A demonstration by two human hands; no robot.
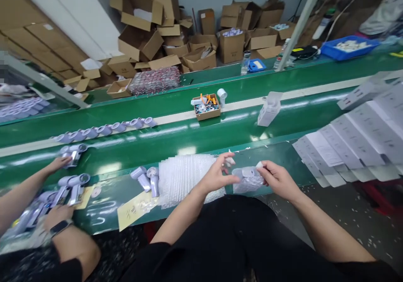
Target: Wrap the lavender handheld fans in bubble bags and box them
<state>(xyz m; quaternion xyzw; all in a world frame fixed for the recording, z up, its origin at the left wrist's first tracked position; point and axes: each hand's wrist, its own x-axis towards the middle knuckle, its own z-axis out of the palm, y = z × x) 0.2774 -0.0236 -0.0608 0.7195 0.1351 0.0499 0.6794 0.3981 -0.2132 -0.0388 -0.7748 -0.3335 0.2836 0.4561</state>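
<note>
My right hand (278,180) pinches the right end of a bubble-wrap pouch (248,184) lying near the front edge of the green table. A pale item shows in the pouch's mouth. Just left of it, my left hand (218,173) has its fingers spread and curved, with small white scraps by the fingertips; nothing is plainly held there. Under and beside my left forearm is a stack of flat bubble-wrap pouches (182,177). Two lilac handheld devices (147,180) lie left of the stack, above a yellow paper (134,210).
A person's hands at the left handle lilac devices (74,155). Beyond, a green conveyor (176,136) carries a row of lilac parts (103,130), a small carton (207,113) and a white box (270,109). White boxes (355,137) stand in rows at the right.
</note>
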